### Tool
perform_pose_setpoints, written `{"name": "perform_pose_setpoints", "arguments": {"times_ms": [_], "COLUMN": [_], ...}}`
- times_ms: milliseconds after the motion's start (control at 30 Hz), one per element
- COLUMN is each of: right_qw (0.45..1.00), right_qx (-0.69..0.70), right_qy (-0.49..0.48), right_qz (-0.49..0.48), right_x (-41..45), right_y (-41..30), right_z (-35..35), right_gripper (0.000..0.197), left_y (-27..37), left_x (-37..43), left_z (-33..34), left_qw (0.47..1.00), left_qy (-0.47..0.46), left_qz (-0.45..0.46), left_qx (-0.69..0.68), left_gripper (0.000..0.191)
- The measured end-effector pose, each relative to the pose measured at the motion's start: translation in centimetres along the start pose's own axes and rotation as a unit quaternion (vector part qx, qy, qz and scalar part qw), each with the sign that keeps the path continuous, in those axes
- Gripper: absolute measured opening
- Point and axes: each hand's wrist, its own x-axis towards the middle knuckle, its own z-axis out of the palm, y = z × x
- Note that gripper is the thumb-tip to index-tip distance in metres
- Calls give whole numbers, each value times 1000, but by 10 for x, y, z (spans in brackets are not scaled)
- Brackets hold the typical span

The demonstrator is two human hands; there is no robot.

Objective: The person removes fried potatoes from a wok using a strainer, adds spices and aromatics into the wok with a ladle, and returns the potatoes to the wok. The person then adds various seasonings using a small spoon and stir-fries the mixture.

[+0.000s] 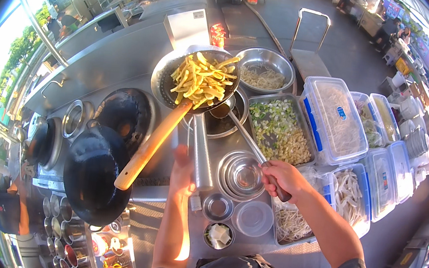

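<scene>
My right hand (279, 178) grips the dark handle of a steel ladle (245, 131). The ladle's bowl is over a round steel pot (244, 97) with dark liquid-like contents. My left hand (183, 174) is motion-blurred and appears empty, fingers raised, just left of a steel handle (201, 150). That handle belongs to a perforated steel strainer (161, 75). On the strainer rests a dark skimmer with a wooden handle (152, 146), heaped with yellow fried strips (204, 77). The wooden handle points down-left, with neither hand on it.
Two black woks (99, 172) stand at left. A tray of chopped scallion and garlic (283, 130), nested steel bowls (242, 175) and lidded plastic boxes (334, 120) crowd the right. A noodle bowl (266, 70) lies beyond. Another person (5, 204) is at far left.
</scene>
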Motion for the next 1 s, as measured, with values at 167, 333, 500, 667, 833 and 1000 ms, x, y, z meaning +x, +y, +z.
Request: {"name": "perform_pose_setpoints", "arguments": {"times_ms": [167, 333, 500, 667, 833, 1000], "right_qw": [981, 970, 969, 963, 962, 956], "right_qx": [187, 231, 240, 262, 271, 293], "right_qy": [-56, -72, -54, -47, -16, 12], "right_qz": [15, 25, 30, 37, 36, 22], "right_x": [-11, -36, -71, -95, -123, -145], "right_y": [13, 23, 32, 39, 48, 54], "right_z": [-19, -26, -33, -35, -53, -64], "right_gripper": [19, 24, 32, 38, 42, 42], "left_y": [-15, -39, -52, -59, -48, -68], "left_x": [8, 24, 26, 34, 14, 10], "left_z": [-10, -46, -41, -76, -36, -42], "left_qw": [999, 1000, 1000, 997, 995, 990], "left_qy": [21, -8, -7, -34, 23, 9], "left_qz": [-5, -3, -4, -25, -42, -90], "left_qx": [-32, 23, 16, 65, 93, 108], "left_gripper": [32, 31, 34, 29, 34, 43]}}
